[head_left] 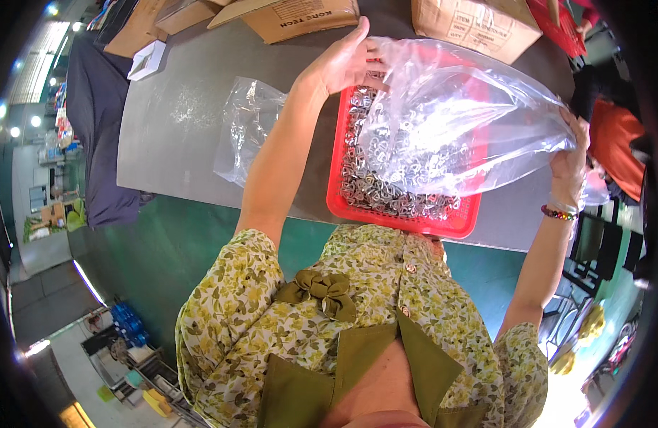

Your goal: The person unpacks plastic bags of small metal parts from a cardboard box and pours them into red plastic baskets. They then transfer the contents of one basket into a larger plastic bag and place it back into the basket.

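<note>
A large clear plastic bag (450,114) stretches over a red plastic basket (334,171). Inside the basket lie many small metal loop-shaped pieces (368,187), resembling buckles, partly seen through the bag. My right hand (570,146) is closed round the bag's right end, beyond the basket's right side. At the upper left of the basket, my left hand (342,65) has its thumb stretched up, apart from the fingers. Those fingers touch the bag's left edge and are slightly blurred.
Another clear plastic bag (250,128) lies on the grey table (168,153), left of my left forearm. Cardboard boxes (475,30) stand along the far edge, with a small white box (146,60) at far left. A red container (557,28) is at far right.
</note>
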The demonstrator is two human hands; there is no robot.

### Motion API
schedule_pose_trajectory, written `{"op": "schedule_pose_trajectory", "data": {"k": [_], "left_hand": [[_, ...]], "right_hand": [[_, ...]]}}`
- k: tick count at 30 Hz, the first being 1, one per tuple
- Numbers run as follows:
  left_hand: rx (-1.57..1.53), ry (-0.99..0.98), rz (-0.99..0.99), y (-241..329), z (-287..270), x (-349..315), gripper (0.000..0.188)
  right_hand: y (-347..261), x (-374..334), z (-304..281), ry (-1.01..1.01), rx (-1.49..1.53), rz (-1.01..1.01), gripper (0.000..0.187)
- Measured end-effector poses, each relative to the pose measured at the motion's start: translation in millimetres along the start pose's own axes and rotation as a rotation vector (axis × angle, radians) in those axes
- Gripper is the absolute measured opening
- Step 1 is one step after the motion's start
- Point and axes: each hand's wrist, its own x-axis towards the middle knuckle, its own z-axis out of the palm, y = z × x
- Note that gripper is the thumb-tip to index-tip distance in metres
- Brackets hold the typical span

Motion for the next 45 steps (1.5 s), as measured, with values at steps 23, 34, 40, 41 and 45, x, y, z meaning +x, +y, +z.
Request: {"op": "schedule_pose_trajectory", "data": {"k": [23,34,40,41,45], "left_hand": [[0.899,1.192,1.229,25,19,-52,0.02],[0.731,1.335,0.876,47,16,-73,0.033],[0.635,1.385,0.954,39,-19,-84,0.029],[0.65,1.358,1.004,38,-21,-88,0.028],[1.002,1.274,1.166,45,-39,-124,0.029]], "right_hand": [[-35,-51,67,-0.433,-0.857,0.416,0.032],[-12,-94,122,-0.597,-0.403,0.196,0.071],[16,-95,127,-0.335,-1.024,-0.301,0.015],[18,-89,113,-0.361,-1.1,-0.332,0.015],[7,-92,117,-0.481,-0.869,-0.216,0.014]]}}
